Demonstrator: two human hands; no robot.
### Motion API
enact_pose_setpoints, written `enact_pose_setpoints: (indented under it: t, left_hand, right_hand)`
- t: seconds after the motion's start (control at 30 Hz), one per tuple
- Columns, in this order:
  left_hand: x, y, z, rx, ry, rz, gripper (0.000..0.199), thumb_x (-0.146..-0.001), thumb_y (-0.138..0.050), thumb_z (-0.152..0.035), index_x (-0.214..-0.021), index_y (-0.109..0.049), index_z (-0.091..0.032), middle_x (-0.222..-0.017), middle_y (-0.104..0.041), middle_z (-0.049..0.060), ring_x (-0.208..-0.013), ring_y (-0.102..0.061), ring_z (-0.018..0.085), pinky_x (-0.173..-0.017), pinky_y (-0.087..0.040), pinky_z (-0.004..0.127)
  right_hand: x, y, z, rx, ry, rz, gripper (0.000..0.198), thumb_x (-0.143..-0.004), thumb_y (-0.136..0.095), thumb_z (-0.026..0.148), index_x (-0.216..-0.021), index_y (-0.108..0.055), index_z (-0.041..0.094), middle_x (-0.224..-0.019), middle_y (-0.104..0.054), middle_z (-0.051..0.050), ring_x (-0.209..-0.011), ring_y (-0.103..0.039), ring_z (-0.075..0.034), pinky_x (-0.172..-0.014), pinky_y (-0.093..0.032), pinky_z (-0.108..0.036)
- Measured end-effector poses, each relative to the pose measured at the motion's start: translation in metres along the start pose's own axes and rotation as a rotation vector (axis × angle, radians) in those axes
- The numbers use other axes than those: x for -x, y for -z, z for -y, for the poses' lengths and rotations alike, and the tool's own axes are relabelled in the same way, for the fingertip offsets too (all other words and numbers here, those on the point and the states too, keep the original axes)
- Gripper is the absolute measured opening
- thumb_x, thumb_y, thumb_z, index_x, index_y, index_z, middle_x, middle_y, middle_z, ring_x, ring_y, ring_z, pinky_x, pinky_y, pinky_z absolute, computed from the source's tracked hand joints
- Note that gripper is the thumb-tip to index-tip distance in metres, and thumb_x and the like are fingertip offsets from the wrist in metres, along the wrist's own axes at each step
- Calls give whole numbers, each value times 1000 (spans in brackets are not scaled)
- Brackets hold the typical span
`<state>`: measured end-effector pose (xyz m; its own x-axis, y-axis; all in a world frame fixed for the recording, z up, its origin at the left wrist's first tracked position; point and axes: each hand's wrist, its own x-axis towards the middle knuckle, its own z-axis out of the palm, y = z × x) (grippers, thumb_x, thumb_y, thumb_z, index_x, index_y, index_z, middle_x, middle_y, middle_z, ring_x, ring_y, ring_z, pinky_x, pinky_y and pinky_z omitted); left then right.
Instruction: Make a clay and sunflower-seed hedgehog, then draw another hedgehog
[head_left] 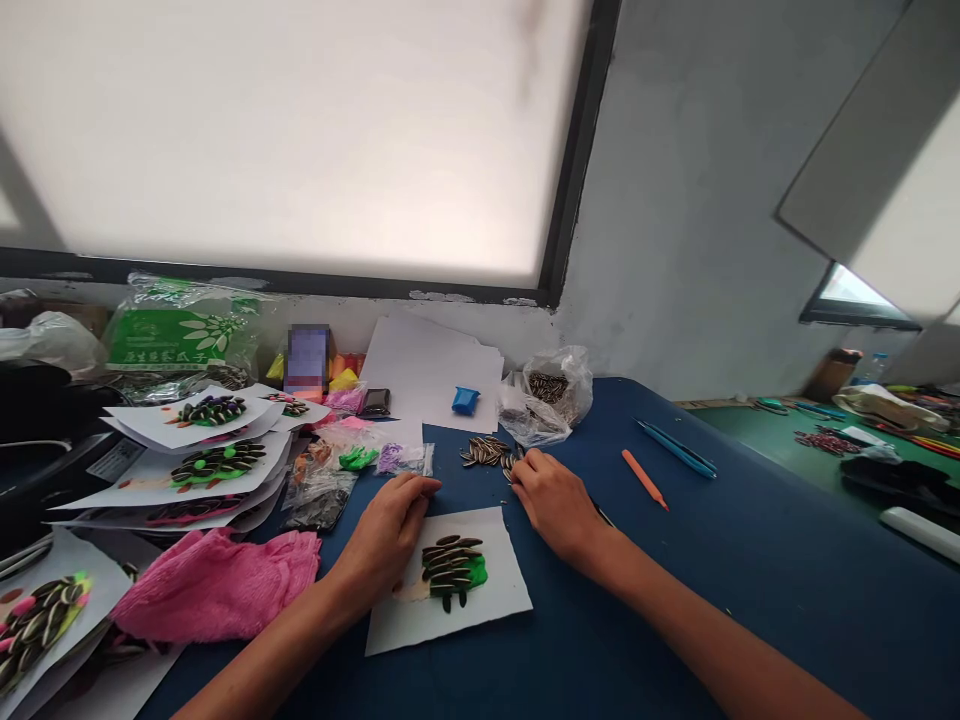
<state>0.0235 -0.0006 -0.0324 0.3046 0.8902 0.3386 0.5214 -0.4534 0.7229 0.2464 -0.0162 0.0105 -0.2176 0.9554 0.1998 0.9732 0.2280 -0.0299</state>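
My left hand (pixel 391 528) rests on the upper left edge of a white paper sheet (pixel 501 590), fingers loosely stretched and nothing visible in them. On that sheet, sunflower seeds (pixel 450 565) are set in rows on green modelling clay (pixel 478 571), with a pale clay patch at the left, partly under my hand. Beyond the sheet, my right hand (pixel 553 500) is bent with its fingertips together on seeds at the right edge of a small loose seed pile (pixel 486 452). What lies between those fingertips is mostly hidden.
Finished-looking seed pictures (pixel 217 462) are stacked at left beside a pink cloth (pixel 225 585). Clay packets (pixel 360 458), a blue packet (pixel 465 401) and an open bag of seeds (pixel 551 388) stand behind. An orange pen (pixel 645 480) and blue tweezers (pixel 677 449) lie right.
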Motion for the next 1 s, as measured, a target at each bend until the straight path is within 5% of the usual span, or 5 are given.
enact_pose_setpoints:
  t: [0.33, 0.5, 1.0]
  left_hand:
    - [0, 1, -1, -31, -37, 11, 28, -87, -40, -24, -98, -65, -21, -99, -66, 7, -95, -62, 24, -84, -52, 40]
    - [1, 0, 0, -37, -48, -2, 27, -86, -40, -23, -96, -65, -21, -98, -66, 7, -94, -62, 23, -85, -51, 40]
    - [0, 1, -1, -41, -44, 22, 25, -86, -43, -22, -97, -66, -20, -100, -65, 7, -96, -60, 23, -86, -50, 40]
  right_hand:
    - [21, 31, 7, -412, 28, 72, 20, -88, -46, 14, -84, -65, 17, -62, -60, 1, -56, -53, -13, -54, -34, -23]
    - [26, 38, 6, -603, 37, 195, 14, -83, -55, 16, -85, -68, 15, -70, -63, -1, -60, -52, -12, -55, -38, -22]
    - [39, 35, 25, -559, 253, 213, 20, -88, -57, 11, -94, -74, 20, -93, -69, -4, -82, -63, -15, -73, -46, -23]
